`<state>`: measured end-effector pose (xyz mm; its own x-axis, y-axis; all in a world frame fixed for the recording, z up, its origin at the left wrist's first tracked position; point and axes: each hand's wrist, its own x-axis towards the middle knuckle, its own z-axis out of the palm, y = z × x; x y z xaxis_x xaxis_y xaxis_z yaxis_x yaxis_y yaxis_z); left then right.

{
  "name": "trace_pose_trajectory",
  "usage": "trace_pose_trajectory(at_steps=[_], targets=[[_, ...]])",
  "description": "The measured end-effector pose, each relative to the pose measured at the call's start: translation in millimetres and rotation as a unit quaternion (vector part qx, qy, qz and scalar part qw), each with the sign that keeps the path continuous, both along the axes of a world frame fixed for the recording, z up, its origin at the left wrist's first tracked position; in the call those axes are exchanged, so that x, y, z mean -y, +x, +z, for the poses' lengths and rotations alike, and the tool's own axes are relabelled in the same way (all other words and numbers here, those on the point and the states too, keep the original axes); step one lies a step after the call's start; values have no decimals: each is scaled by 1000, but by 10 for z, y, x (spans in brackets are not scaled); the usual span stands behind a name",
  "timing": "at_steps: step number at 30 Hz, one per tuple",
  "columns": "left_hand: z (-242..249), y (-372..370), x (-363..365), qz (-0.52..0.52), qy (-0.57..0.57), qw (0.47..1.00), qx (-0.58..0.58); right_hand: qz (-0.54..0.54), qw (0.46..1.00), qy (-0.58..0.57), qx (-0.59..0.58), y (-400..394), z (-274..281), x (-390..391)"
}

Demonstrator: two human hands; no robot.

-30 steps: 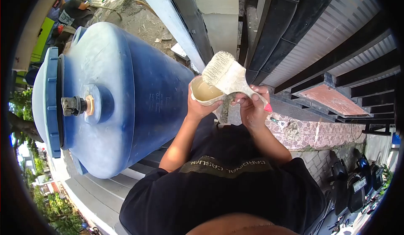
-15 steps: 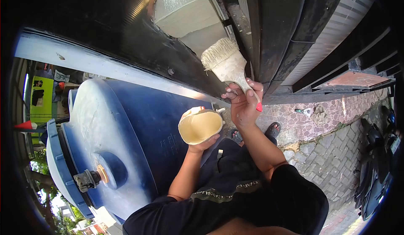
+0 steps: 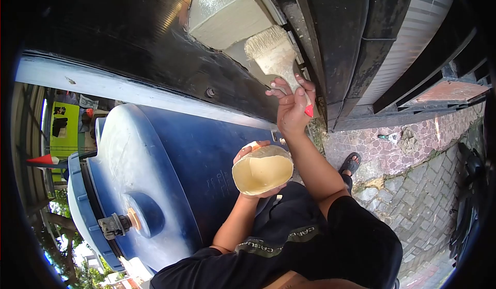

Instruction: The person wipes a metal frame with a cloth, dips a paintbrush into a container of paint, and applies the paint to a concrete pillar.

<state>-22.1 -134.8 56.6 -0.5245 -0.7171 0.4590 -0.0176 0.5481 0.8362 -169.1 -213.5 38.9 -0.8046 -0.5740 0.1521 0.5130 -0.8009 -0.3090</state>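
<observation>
My right hand [image 3: 293, 108] is raised and closed around the handle of a wide paintbrush [image 3: 276, 61], whose grip end is red. Its pale, caked bristles point up and overlap the edge of a light grey wall surface [image 3: 230, 28] in this view. Lower down, my left hand [image 3: 251, 198] wraps a cut-open plastic container [image 3: 262, 172] from beneath and behind. The container's mouth faces me, and its inside is cream-coloured. Part of the left palm is hidden behind it.
A large blue water tank [image 3: 181, 149] stands at left beneath a pale metal beam [image 3: 129, 100]. Black beams [image 3: 341, 41] run along the right. Stone paving [image 3: 413, 191] lies below, with a crumpled cloth [image 3: 408, 140] on it and a parked motorcycle [image 3: 465, 206] beyond.
My right hand and the paintbrush have moved up towards the light grey surface. The container in my left hand has shifted right and slightly down as the view moved.
</observation>
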Motion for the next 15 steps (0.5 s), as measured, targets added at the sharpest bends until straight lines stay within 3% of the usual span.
trace_pose_trajectory(at_steps=[5,8,15], targets=[[-80,-14,-5,-11,22,999,-38,-21,998,25,-46,30,-282,178],[-78,21,-16,-24,104,994,-34,-48,995,68,-54,93,-371,74],[-4,-44,-5,-23,70,997,-10,-94,987,46,-119,51,-166,90]])
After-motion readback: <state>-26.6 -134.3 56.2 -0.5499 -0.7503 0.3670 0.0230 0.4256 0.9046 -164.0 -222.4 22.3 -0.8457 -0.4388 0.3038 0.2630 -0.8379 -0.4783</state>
